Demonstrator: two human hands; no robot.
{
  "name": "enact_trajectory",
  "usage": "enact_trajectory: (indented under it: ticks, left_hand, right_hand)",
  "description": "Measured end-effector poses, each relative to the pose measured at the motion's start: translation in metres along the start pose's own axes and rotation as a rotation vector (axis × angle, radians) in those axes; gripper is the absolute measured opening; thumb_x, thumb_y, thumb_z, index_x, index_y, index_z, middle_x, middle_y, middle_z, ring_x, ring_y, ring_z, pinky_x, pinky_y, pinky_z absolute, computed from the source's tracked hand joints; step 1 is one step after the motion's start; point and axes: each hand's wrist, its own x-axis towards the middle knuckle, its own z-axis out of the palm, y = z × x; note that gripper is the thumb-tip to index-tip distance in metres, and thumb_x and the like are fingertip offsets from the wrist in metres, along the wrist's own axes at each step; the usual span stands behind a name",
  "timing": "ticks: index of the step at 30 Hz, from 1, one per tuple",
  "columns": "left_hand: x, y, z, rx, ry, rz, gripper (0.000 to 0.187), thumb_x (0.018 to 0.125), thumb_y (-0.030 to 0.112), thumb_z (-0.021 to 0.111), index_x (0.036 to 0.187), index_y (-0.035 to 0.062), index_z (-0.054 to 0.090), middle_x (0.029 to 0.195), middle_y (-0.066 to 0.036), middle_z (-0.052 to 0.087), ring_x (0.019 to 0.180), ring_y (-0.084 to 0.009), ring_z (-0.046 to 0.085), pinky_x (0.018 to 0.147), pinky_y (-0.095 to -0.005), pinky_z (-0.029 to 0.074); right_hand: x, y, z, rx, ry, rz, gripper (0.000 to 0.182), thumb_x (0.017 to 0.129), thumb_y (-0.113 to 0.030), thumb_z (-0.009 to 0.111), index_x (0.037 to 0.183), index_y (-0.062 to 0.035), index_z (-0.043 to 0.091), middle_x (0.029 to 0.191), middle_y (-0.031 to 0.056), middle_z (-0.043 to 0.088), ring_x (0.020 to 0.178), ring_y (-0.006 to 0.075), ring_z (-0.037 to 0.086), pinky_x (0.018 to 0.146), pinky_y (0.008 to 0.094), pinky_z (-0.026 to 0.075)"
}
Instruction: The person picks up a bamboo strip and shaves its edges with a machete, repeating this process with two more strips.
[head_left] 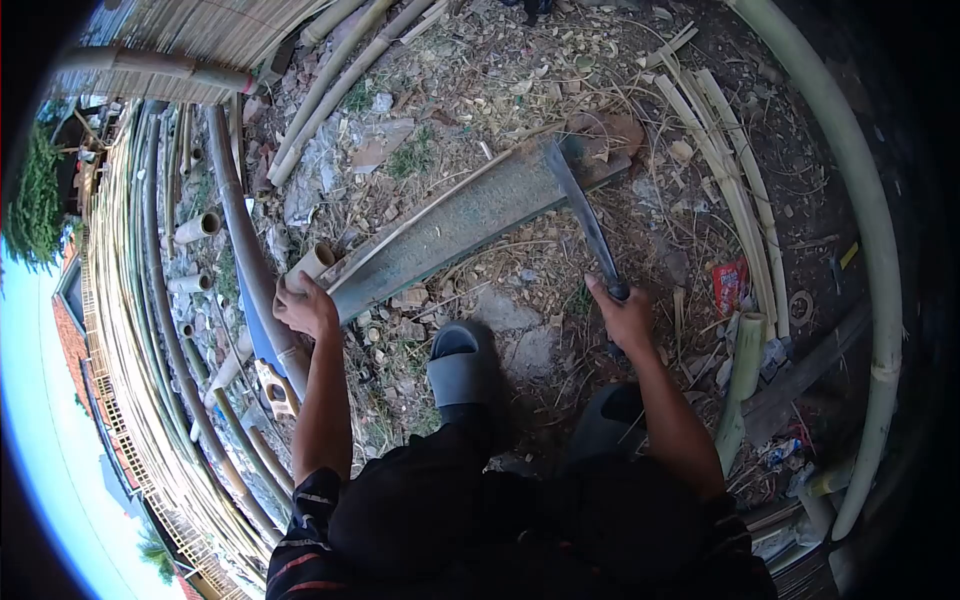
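My right hand [626,318] is closed around the handle of a machete [583,215]. Its long dark blade points away from me, the hooked tip over the far part of a worn greenish board [450,225]. My left hand [308,306] is wrapped round a short bamboo tube [313,262], whose cut end faces up near the board's left end. A thin bamboo strip [430,208] lies along the board's upper edge. The fingers of my left hand are partly hidden behind the tube.
Wood chips and shavings [500,80] cover the ground. Bamboo poles [240,220] and a handsaw [276,390] lie at the left. Split bamboo strips [735,185], a red packet [729,287] and a long curved pole [870,230] lie at the right. My sandalled foot [464,365] stands below the board.
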Motion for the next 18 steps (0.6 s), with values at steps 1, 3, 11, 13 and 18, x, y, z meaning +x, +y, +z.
enact_trajectory:
  ticks: [1, 3, 11, 13, 18]
  left_hand:
    - [-0.015, 0.015, 0.008, -0.21, -0.037, 0.415, 0.048, 0.092, 0.039, 0.066, 0.129, 0.0096, 0.06, 0.13, -0.023, 0.048, 0.119, -0.0403, 0.05, 0.101, -0.0494, 0.041]
    - [-0.043, 0.079, 0.003, -0.37, -0.467, 0.851, 0.056, 0.09, 0.037, 0.069, 0.135, 0.0069, 0.055, 0.137, -0.024, 0.047, 0.126, -0.0402, 0.048, 0.105, -0.049, 0.04]
    - [-0.08, 0.171, 0.057, -0.271, -0.809, 1.162, 0.035, 0.093, 0.024, 0.063, 0.122, 0.0047, 0.058, 0.114, -0.021, 0.063, 0.098, -0.043, 0.063, 0.079, -0.0479, 0.052]
    - [-0.073, 0.168, 0.056, -0.296, -0.807, 1.013, 0.032, 0.094, 0.021, 0.061, 0.121, 0.0038, 0.057, 0.109, -0.023, 0.063, 0.095, -0.0448, 0.062, 0.079, -0.0506, 0.05]
    - [-0.032, 0.226, -0.072, -0.463, -0.615, 0.734, 0.049, 0.099, 0.046, 0.054, 0.114, -0.001, 0.055, 0.082, -0.014, 0.059, 0.072, -0.0241, 0.054, 0.068, -0.0415, 0.045]
  right_hand:
    - [-0.001, -0.002, 0.001, -0.018, -0.007, -0.012, 0.059, 0.082, -0.054, 0.075, 0.057, -0.0053, 0.053, 0.051, 0.0015, 0.049, 0.048, 0.0174, 0.05, 0.052, 0.0375, 0.041]
    - [-0.004, -0.002, 0.006, -0.033, 0.041, -0.008, 0.059, 0.083, -0.053, 0.074, 0.057, -0.0043, 0.054, 0.052, 0.0019, 0.052, 0.048, 0.0183, 0.052, 0.053, 0.0382, 0.041]
    - [-0.005, -0.001, 0.007, -0.02, 0.08, -0.077, 0.058, 0.084, -0.051, 0.074, 0.059, -0.0033, 0.055, 0.051, 0.0019, 0.05, 0.048, 0.0174, 0.049, 0.051, 0.0382, 0.04]
    - [-0.007, 0.001, 0.008, -0.013, 0.069, -0.077, 0.058, 0.084, -0.052, 0.074, 0.059, -0.0041, 0.054, 0.051, 0.0006, 0.048, 0.048, 0.0151, 0.046, 0.051, 0.0374, 0.038]
    - [-0.003, 0.009, 0.009, -0.022, 0.112, -0.14, 0.056, 0.084, -0.051, 0.074, 0.062, -0.0025, 0.056, 0.051, 0.0039, 0.052, 0.046, 0.0203, 0.051, 0.051, 0.0396, 0.041]
